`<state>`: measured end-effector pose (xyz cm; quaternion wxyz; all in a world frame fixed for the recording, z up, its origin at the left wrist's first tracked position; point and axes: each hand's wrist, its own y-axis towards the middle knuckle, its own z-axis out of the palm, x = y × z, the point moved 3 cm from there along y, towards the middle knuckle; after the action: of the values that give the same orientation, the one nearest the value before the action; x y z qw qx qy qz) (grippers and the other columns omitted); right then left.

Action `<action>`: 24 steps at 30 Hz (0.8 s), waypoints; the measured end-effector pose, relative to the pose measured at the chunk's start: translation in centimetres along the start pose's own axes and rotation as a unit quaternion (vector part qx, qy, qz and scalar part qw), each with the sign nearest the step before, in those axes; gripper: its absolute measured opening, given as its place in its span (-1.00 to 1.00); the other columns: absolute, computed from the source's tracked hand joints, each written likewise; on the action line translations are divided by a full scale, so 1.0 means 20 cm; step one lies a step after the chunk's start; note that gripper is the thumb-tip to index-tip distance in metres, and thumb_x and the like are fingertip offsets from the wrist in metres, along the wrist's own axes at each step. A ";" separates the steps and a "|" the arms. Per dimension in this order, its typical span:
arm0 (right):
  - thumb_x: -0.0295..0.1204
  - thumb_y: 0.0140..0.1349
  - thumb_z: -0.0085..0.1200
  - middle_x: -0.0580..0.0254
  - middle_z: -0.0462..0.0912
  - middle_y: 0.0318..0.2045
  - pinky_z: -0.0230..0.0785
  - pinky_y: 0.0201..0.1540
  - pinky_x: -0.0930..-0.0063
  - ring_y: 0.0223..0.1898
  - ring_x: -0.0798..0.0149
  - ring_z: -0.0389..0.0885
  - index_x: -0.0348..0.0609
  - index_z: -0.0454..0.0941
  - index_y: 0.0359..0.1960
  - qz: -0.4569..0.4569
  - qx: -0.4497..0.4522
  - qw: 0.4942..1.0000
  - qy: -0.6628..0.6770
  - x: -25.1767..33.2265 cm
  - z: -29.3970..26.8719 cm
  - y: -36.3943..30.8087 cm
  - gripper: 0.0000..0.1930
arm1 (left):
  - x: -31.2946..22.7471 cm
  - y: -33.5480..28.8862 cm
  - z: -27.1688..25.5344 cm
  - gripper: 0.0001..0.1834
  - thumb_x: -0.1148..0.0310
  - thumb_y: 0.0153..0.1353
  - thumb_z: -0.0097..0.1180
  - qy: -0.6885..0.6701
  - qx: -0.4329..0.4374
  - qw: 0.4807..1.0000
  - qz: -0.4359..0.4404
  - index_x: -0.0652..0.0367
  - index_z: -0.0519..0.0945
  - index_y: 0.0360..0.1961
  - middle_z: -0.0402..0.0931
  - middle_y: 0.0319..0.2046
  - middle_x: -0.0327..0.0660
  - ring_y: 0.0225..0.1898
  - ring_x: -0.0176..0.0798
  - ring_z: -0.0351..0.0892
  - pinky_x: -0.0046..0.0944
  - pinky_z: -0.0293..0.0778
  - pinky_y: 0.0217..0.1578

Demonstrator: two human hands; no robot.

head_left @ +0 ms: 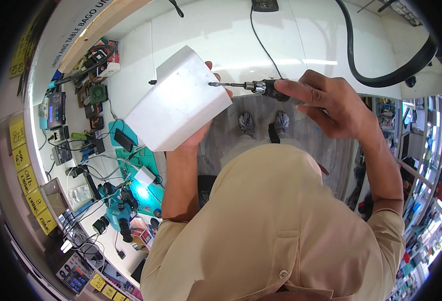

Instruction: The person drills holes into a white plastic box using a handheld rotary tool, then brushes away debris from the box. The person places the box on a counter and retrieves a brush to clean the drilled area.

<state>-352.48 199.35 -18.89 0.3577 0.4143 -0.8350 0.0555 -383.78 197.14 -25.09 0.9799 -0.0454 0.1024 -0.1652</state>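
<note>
My left hand (199,137) supports a white box-shaped housing (178,103) from beneath and behind, tilted above the front of the workbench. Its fingertips show past the housing's right edge, and the rest of its fingers are hidden. In my right hand (334,103) is a dark rotary tool (270,89) with a metal chuck, pointing left. The tool's thin bit (231,85) reaches over the housing's right side, its tip at a small dark spot (212,84) on the white face. Whether the tip has gone into the surface I cannot tell.
A white workbench (301,37) spans the far side, with a thick black hose (376,80) arching at right. Leftward are a teal microscope (118,213), a green work mat (140,165), tangled cables and a power supply (74,273). Stocked shelves (421,165) stand at right.
</note>
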 end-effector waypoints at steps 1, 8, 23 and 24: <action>-0.63 0.23 0.27 0.20 0.48 -0.42 0.36 -0.43 0.16 -0.49 0.03 0.50 0.38 0.46 0.57 0.004 0.001 1.000 0.000 -0.01 0.01 0.00 -0.15 | 0.00 0.00 -0.01 -0.33 -0.15 0.58 -0.04 0.008 0.008 1.000 0.002 0.06 0.47 0.50 0.33 0.51 0.18 0.39 0.28 0.41 0.47 0.45 0.40; -0.63 0.22 0.27 0.19 0.49 -0.40 0.37 -0.41 0.16 -0.48 0.03 0.51 0.41 0.46 0.57 -0.007 -0.012 1.000 0.011 -0.02 0.00 0.01 -0.14 | 0.00 0.00 -0.04 -0.28 -0.16 0.58 -0.05 -0.041 0.025 0.999 -0.008 0.07 0.42 0.55 0.24 0.58 0.21 0.45 0.35 0.38 0.68 0.21 0.42; -0.79 0.08 0.32 0.00 0.62 -0.20 0.43 -0.24 0.25 -0.32 0.03 0.53 -0.23 0.42 0.53 -0.026 -0.014 0.998 0.050 -0.02 -0.05 -0.02 -0.13 | -0.03 0.05 0.04 -0.13 -0.32 0.50 0.00 0.043 0.076 0.996 0.000 0.12 0.40 0.57 0.37 0.46 0.22 0.34 0.24 0.52 0.52 0.60 0.15; -0.74 0.07 0.33 0.01 0.63 -0.19 0.44 -0.23 0.32 -0.32 0.12 0.54 -0.23 0.44 0.53 -0.017 -0.015 0.999 0.046 0.00 -0.05 0.00 -0.13 | -0.02 0.05 0.04 -0.13 -0.32 0.51 -0.01 0.020 0.081 0.996 -0.010 0.12 0.39 0.57 0.38 0.45 0.23 0.33 0.24 0.53 0.50 0.61 0.15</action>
<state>-351.87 199.69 -18.27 0.4029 0.4200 -0.8113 0.0557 -383.64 198.26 -24.38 0.9764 0.0367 0.1079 -0.1835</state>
